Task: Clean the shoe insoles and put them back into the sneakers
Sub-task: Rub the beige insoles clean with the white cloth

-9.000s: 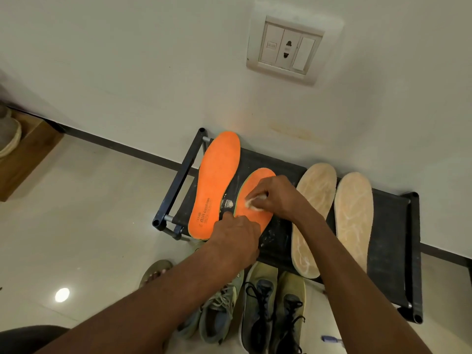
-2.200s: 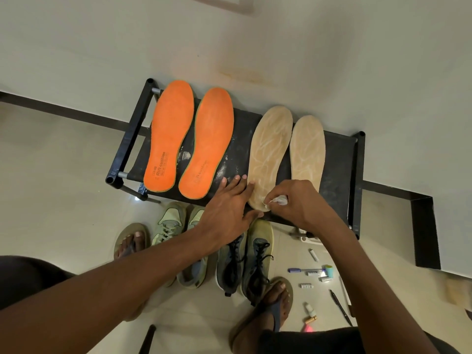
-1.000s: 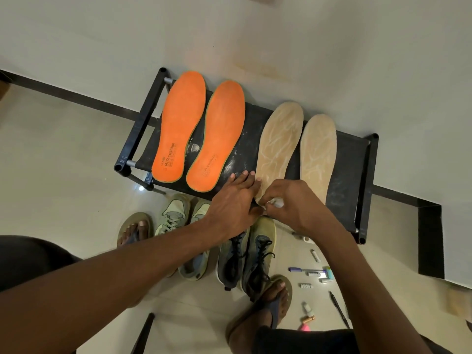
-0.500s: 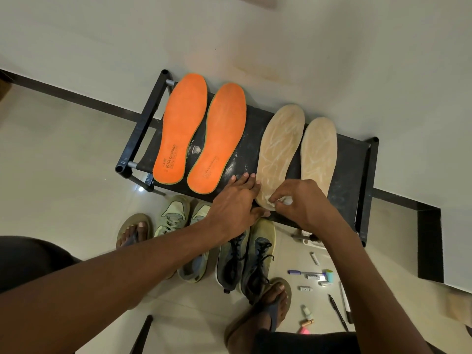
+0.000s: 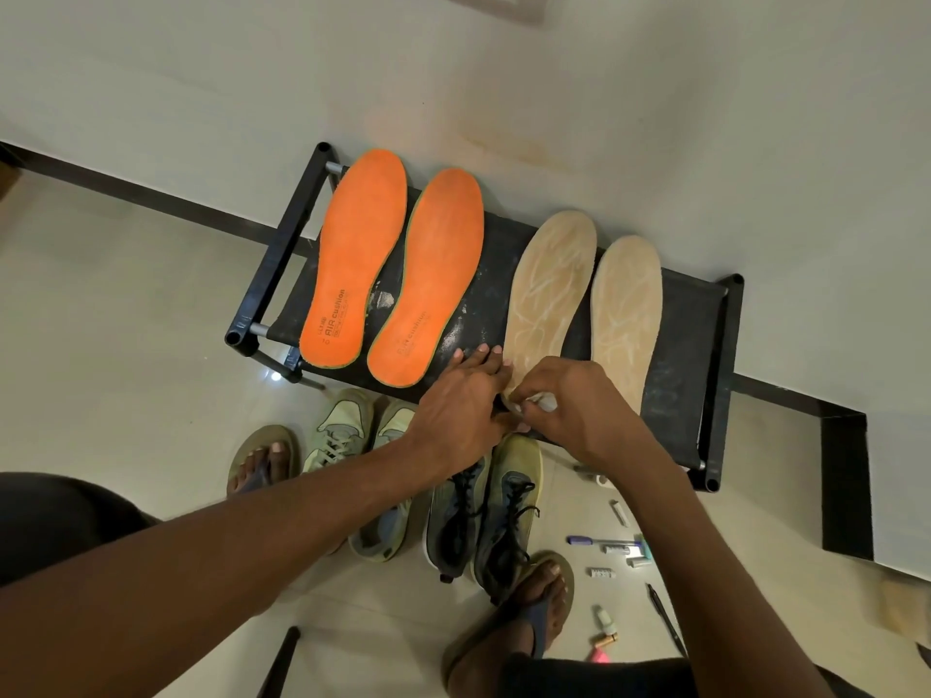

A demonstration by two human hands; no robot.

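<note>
Two orange insoles [image 5: 360,269] [image 5: 433,279] and two beige insoles [image 5: 549,289] [image 5: 627,309] lie side by side on a black low rack [image 5: 675,375]. My right hand [image 5: 569,410] pinches a small white wad [image 5: 544,403] against the heel of the left beige insole. My left hand [image 5: 461,410] lies flat beside it, fingertips at that heel's edge. On the floor below stand a pale green pair of sneakers [image 5: 352,445] and a dark olive pair [image 5: 483,516].
The rack stands against a white wall with a dark skirting. My sandalled feet [image 5: 259,460] [image 5: 534,612] flank the sneakers. Several small tubes, a pen and a brush [image 5: 604,542] lie scattered on the tiled floor at the lower right.
Nine seconds ago both hands worked on the right orange insole; they have moved over to the left beige insole's heel. In the last second the right hand shifted only slightly over that heel.
</note>
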